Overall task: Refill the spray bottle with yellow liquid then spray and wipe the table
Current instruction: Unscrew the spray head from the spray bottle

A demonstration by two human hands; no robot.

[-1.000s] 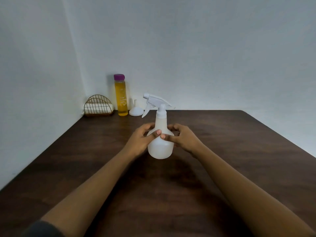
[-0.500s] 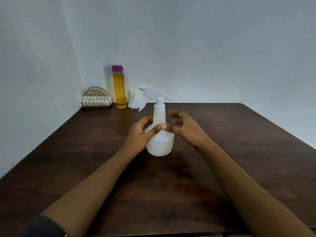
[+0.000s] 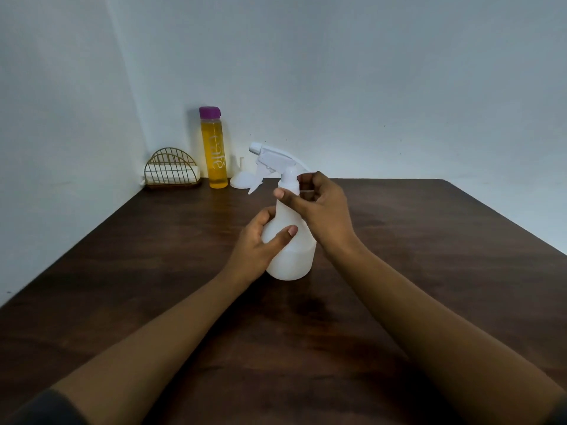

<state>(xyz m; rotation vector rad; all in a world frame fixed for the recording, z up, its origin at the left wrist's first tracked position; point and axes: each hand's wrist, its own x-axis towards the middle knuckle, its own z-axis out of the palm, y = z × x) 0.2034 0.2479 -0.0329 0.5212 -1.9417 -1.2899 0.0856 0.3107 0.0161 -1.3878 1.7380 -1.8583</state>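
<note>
A white spray bottle [image 3: 291, 259] stands upright in the middle of the dark wooden table [image 3: 153, 271], its trigger head pointing left. My left hand [image 3: 260, 243] grips the bottle's round body from the left. My right hand [image 3: 319, 210] is curled round the bottle's neck just under the spray head. At the back left stands a tall bottle of yellow liquid [image 3: 214, 151] with a purple cap. A small white funnel [image 3: 242, 178] lies upside down beside it.
A gold wire holder [image 3: 171, 170] with a folded white cloth inside sits in the back left corner against the walls. The table's right edge runs diagonally at the far right.
My right hand has risen from the bottle's body to its neck. My left hand has kept its hold on the body.
</note>
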